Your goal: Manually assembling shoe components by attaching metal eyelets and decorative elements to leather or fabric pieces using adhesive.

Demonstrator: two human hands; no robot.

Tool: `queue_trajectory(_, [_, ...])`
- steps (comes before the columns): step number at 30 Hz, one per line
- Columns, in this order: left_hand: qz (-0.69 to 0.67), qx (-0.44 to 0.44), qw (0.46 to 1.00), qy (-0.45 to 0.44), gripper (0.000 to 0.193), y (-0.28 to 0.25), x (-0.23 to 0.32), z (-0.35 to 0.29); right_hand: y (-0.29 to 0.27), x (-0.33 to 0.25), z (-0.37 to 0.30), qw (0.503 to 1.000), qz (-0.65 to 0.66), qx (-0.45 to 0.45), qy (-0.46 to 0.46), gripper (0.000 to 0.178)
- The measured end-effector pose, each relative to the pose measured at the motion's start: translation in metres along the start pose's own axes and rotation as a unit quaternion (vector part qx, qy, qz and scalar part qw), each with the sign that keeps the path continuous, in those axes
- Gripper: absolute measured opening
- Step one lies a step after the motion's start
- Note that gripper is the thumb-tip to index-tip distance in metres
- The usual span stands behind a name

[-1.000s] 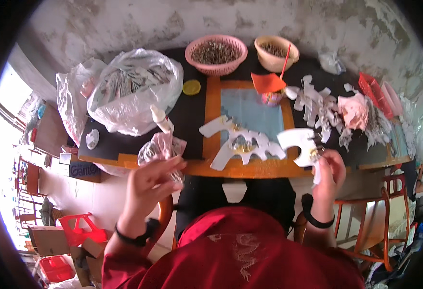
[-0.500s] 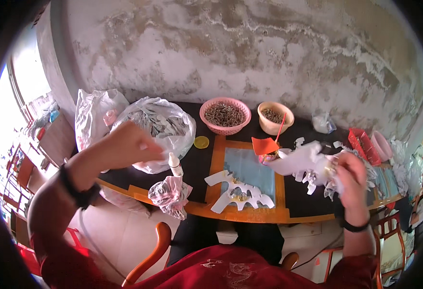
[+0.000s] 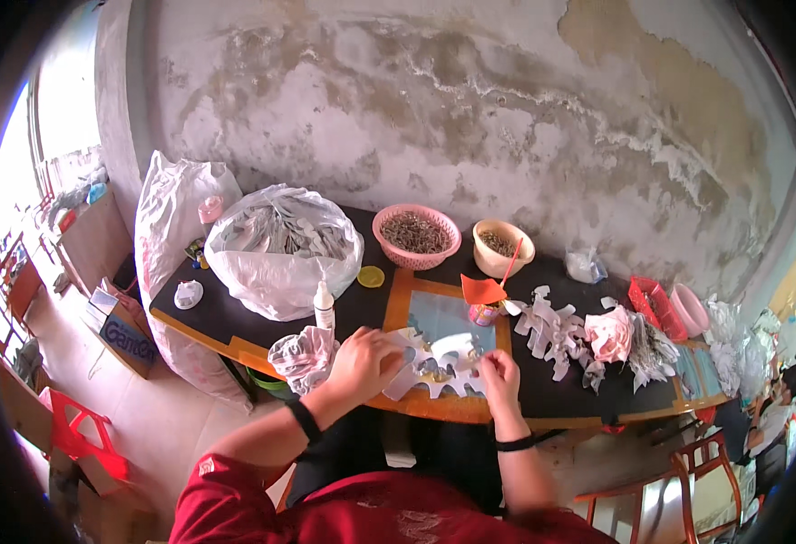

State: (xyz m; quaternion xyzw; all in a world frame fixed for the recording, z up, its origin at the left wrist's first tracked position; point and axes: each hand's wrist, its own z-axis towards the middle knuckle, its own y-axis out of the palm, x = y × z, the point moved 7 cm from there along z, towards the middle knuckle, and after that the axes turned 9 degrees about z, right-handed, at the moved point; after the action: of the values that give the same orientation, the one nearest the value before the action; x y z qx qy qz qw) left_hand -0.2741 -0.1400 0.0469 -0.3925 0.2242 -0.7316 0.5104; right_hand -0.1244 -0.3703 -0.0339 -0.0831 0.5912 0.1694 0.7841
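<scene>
In front of me at the table edge lie white scalloped cut-out pieces (image 3: 460, 345) with small yellowish metal bits on them. My left hand (image 3: 362, 364) is closed, its fingertips pinching at the left end of these pieces. At their right end, my right hand (image 3: 499, 376) is closed in a pinch on an edge. How many pieces overlap there I cannot tell. Under them is a blue-grey mat (image 3: 434, 313) framed with orange-brown tape. Left of my left hand, a crumpled pinkish cloth (image 3: 300, 359) sits beside a white squeeze bottle (image 3: 324, 306).
Along the back stand a plastic bag of grey-white pieces (image 3: 276, 286), a pink basket (image 3: 416, 238) and a beige bowl (image 3: 503, 248) of small metal parts. An orange scoop-like piece (image 3: 482, 290) tops a small cup. White cut-outs (image 3: 550, 328) and pink cloth (image 3: 608, 335) lie right.
My left hand has come down from beside the plastic bag to the table's front. My right hand has moved left from the right-hand pile, where it held a white piece up. The view has shifted.
</scene>
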Motion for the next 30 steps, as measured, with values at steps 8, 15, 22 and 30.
queue_trajectory(8, [0.096, -0.006, 0.990, -0.107, 0.053, 0.032, -0.038, -0.069, -0.028, -0.002, -0.031, 0.985, -0.167, 0.039, -0.036, 0.009])
queue_trajectory(15, [0.105, 0.036, 0.981, -0.160, 0.052, 0.031, -0.028, -0.063, -0.022, -0.015, -0.047, 0.934, -0.298, 0.071, -0.184, 0.008])
queue_trajectory(22, [0.122, 0.003, 0.982, -0.143, 0.052, 0.030, -0.027, -0.058, -0.006, -0.027, -0.048, 0.906, -0.381, 0.030, -0.181, 0.013])
queue_trajectory(30, [0.120, -0.005, 0.982, -0.149, 0.049, 0.035, -0.030, -0.055, -0.005, -0.024, -0.045, 0.904, -0.391, 0.023, -0.170, 0.015])
